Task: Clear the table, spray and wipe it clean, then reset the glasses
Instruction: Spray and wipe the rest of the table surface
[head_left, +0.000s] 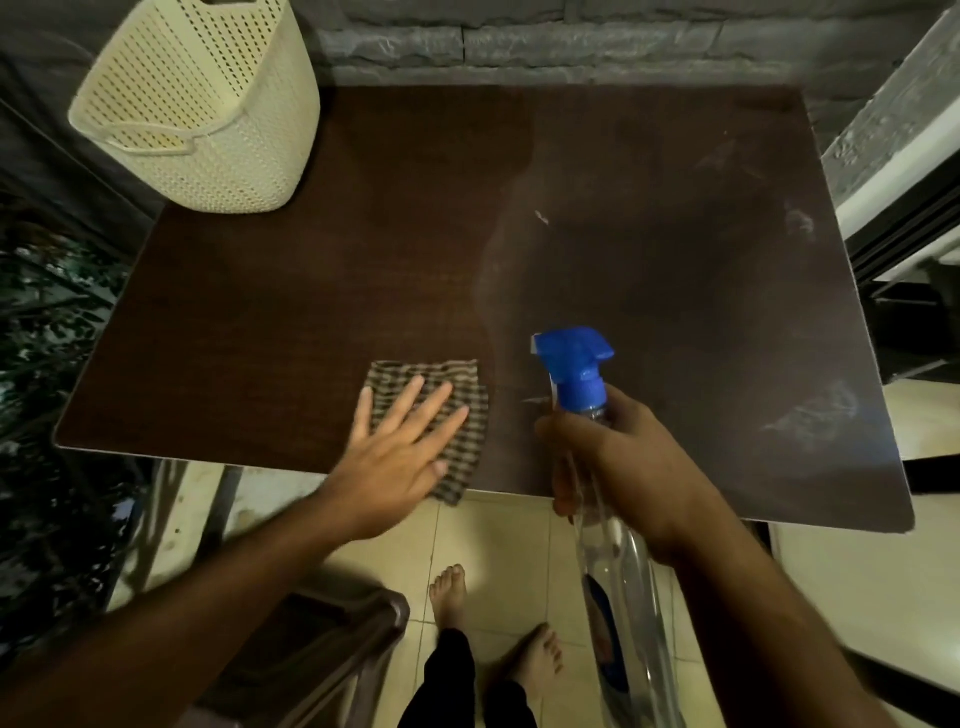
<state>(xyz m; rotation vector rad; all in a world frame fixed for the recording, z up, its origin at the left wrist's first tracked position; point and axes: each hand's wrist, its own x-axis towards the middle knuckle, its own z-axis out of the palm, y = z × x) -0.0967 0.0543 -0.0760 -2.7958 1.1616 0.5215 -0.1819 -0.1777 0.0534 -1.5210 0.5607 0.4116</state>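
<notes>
A dark brown table (311, 291) fills the middle of the view. Near its front edge lies a striped brown cloth (462, 410), and my left hand (400, 457) presses flat on it with straight, spread fingers. My right hand (623, 467) grips the neck of a clear spray bottle (618, 582) with a blue trigger head (574, 369), held over the front edge with the nozzle facing left. A faint mist hangs above the table's middle. Pale smudges mark the right side of the tabletop. No glasses are in view.
A cream perforated basket (208, 104) stands on the table's far left corner. A grey stone wall (571, 41) runs behind the table. A dark chair (332, 639) sits below the front edge at the left, and my bare feet stand on pale floor tiles (519, 545).
</notes>
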